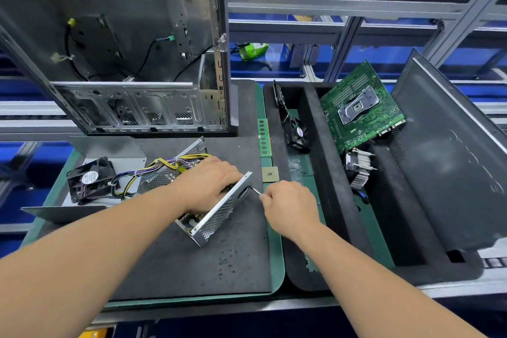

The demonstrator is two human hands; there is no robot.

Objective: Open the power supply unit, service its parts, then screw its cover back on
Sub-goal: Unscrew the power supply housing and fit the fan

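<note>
1. Gripping the top of the power supply unit (pixel 216 217), my left hand (pixel 208 184) curls its fingers over the upper edge of the perforated metal housing and steadies it.
2. My right hand (pixel 288 206) is closed around the handle of a screwdriver (pixel 254 190); the thin metal shaft runs up and to the left, and its tip meets the near end panel of the unit.
3. I see the unit standing tilted on the dark mat (pixel 178 263) of the counter (pixel 277 269), just in front of me, with circuit parts visible through its open lower corner.
4. A wire bundle (pixel 164 166) of yellow, purple and black leads leaves the unit's far side and runs left toward a black fan (pixel 92 180) lying on a grey metal sheet (pixel 109 148).
5. Behind the unit stands an open computer case (pixel 131 49), its bare metal frame facing me.
6. A green memory stick (pixel 264 137) and a square processor chip (pixel 270 174) lie along the mat's right edge, the chip just beyond my right hand.
7. To the right, a black foam tray (pixel 326 167) holds a second fan (pixel 297 134), a green motherboard (pixel 359 110) leaning upright, a finned heatsink (pixel 359 170) below it, and a dark side panel (pixel 450 162).
</note>
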